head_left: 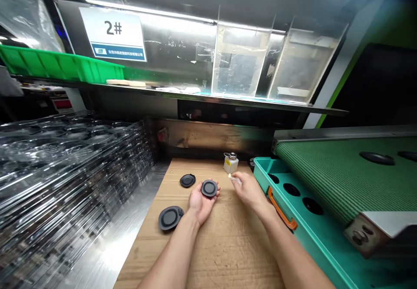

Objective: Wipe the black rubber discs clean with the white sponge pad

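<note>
My left hand (202, 204) holds a round black plastic part (209, 188) face up, its fingers curled under and around the rim. Between the fingertips of my right hand (247, 189) is a small white piece, perhaps a swab or folded wipe (232, 177); its exact kind is unclear. Just beyond that hand stands a small whitish bottle (231, 163) with a metal top and a yellow label. Two more round black parts lie left of my left hand: a smaller one (187, 180) farther off and a larger one (170, 218) nearer.
Cardboard (234, 245) covers the worktop. Stacked clear plastic trays (65, 163) rise at left. On the right, a teal bin (312, 241) with an orange handle holds several black parts, beside a green conveyor belt (332, 171) carrying black parts. Overhead, a shelf bears a green crate (61, 65).
</note>
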Tool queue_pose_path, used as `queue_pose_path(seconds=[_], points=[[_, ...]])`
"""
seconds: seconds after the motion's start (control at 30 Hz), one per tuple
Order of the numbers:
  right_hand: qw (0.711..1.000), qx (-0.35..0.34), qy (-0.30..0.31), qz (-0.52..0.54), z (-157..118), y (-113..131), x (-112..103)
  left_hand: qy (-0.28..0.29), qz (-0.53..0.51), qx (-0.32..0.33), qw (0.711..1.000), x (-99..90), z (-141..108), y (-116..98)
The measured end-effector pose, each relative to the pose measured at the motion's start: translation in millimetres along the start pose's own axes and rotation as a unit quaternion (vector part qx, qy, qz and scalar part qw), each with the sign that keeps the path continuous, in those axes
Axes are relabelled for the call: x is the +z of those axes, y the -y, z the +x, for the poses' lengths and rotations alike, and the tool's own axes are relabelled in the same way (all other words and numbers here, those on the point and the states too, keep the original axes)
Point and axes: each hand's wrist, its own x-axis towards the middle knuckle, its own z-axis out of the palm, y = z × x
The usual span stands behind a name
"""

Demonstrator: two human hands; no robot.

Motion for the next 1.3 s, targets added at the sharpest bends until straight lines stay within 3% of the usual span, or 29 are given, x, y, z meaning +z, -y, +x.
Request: queue_pose_path(seconds=[0.1, 0.23, 0.43, 0.67, 0.8, 0.9, 0.97, 1.07, 1.17, 1.3], points=[[0.995, 0.056, -0.062, -0.061, 50.7, -6.1, -22.2, 0.007, 0.005, -0.005, 1.000, 0.4, 0.9, 0.3], [0.994, 0.064, -0.043, -0.077, 101.3, -11.0, -33.5, 0.001, 0.003, -0.010, 1.000, -0.1, 0.2, -0.1], [0.994, 0.054, 0.047, -0.084, 117.6, -16.7, -22.1, 0.011, -0.012, -0.013, 1.000, -2.0, 0.9, 1.5], [0.994, 0.062, 0.045, -0.082, 124.2, -19.5, -31.1, 0.015, -0.011, -0.006, 1.000, -4.9, 2.1, 4.6], [0.995, 0.060, 0.029, -0.069, 114.8, -16.6, -33.9, 0.027, -0.024, -0.010, 0.999, -5.9, 0.9, 5.2], [0.998, 0.052, -0.027, -0.020, 88.3, -5.6, -28.8, 0.030, -0.030, -0.011, 0.999, -5.7, 1.5, 4.8], [0.994, 0.033, -0.057, 0.082, 58.3, 8.5, -16.0, 0.031, -0.027, -0.007, 0.999, -5.4, 2.7, 4.8], [0.975, -0.002, -0.038, 0.217, 9.4, 35.5, 14.9, 0.034, -0.035, 0.003, 0.999, -4.4, 4.5, 6.3], [0.977, -0.016, -0.034, 0.208, -20.3, 58.3, 43.8, 0.039, -0.047, 0.000, 0.998, -2.5, 3.9, 9.2], [0.988, -0.020, -0.056, 0.145, -30.1, 75.1, 62.3, 0.040, -0.044, -0.007, 0.998, -1.4, 0.9, 12.3]])
